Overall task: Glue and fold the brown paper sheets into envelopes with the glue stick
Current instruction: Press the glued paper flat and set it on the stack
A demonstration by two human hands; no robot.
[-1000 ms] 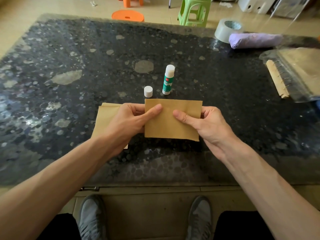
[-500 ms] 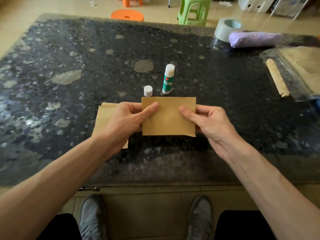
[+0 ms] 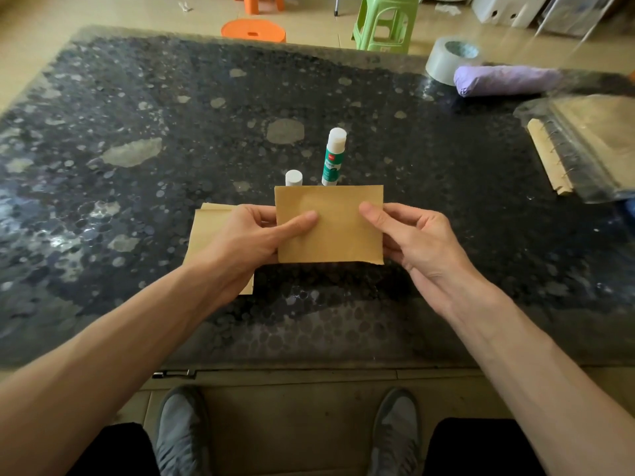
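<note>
I hold a folded brown paper envelope (image 3: 335, 226) level above the dark speckled table (image 3: 137, 149). My left hand (image 3: 251, 238) pinches its left edge, thumb on top. My right hand (image 3: 412, 238) pinches its right edge the same way. Just behind the envelope stands the glue stick (image 3: 334, 156), upright and uncapped, with its white cap (image 3: 293, 177) beside it on the left. Under my left hand lies a stack of brown paper sheets (image 3: 209, 228), mostly hidden by the hand and wrist.
At the back right sit a roll of grey tape (image 3: 446, 61) and a purple folded umbrella (image 3: 505, 80). A clear plastic bag with brown paper and wooden sticks (image 3: 584, 146) lies at the right edge. Orange stools (image 3: 254, 29) and a green stool (image 3: 385, 22) stand beyond the table.
The envelope has shifted a little left and turned level between my hands. My right thumb has slid from its middle out to the right edge.
</note>
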